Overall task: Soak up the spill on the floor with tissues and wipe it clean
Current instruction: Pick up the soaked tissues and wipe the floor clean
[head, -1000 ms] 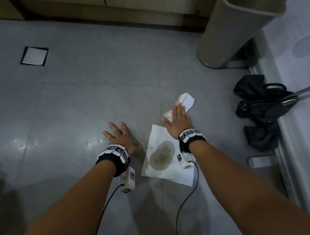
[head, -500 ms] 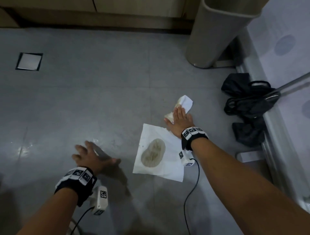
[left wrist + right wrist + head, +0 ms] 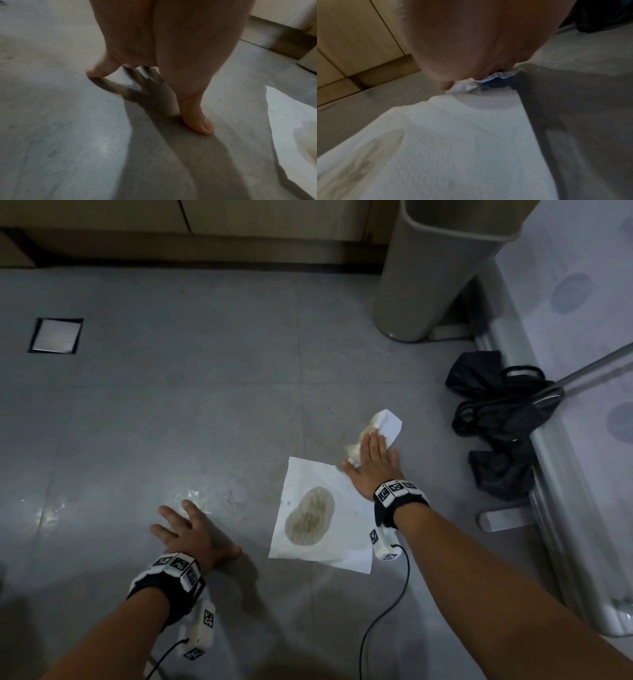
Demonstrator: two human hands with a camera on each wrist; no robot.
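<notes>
Wiping is the step in hand: right hand (image 3: 371, 462) lies flat, fingers straight and together, pressing a stained wad (image 3: 376, 428) of tissue onto the floor (image 3: 205, 405), toward its right side, short of the black bags (image 3: 496, 419) by the right edge. Not gripping it, just palm-down pressure; the right wrist view shows crumpled paper squashed under the fingers. Flat sheet (image 3: 322, 515) lies just near-side of that hand, its far corner touching the thumb, with a brown soaked blotch in the middle, so the soak-up looks largely done there. Left hand (image 3: 191, 529) is released, fingers spread, propped on bare floor left of the sheet and holding nothing; the left wrist view shows thumb and fingertips touching tile, so it reads as body support. Right arm is stretched forward, left arm bent closer in. Faint smears show on the tile beyond the sheet, and a wet sheen near the left hand, liquid or glare, can't tell. Next move, my read: drag the wad back across the smears, then gather both tissues. Bin (image 3: 428, 268) stands at the floor's far right.
</notes>
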